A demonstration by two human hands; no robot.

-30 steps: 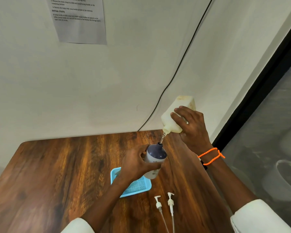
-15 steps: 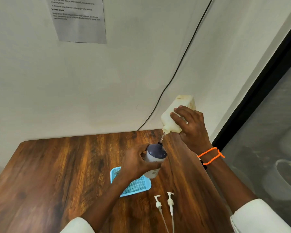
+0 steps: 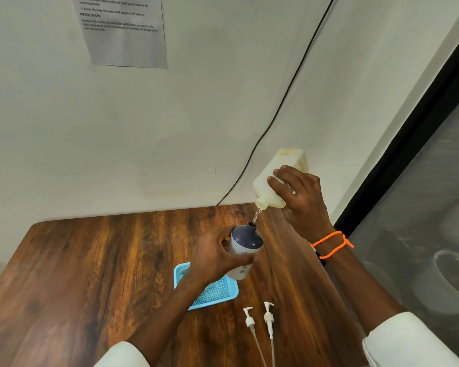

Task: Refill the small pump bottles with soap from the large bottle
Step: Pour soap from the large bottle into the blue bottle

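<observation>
- Pretty much no change from a second ago, pour still going, hands haven't budged.
- Right hand [image 3: 301, 200] wrapped round the tipped cream large bottle [image 3: 278, 178], thin clear stream [image 3: 256, 215] dropping into the small bottle [image 3: 244, 250], navy top, open neck.
- Left hand [image 3: 215, 256] clamped on it above the blue tray [image 3: 215, 294].
- Two pumps [image 3: 259, 317] lying loose on the table [image 3: 90, 274].

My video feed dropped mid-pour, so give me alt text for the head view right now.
The right hand tips the large cream bottle so a thin stream of soap falls into the open neck of the small pump bottle, held by the left hand above a blue tray. Two removed pump heads lie on the wooden table nearer the person.
</observation>
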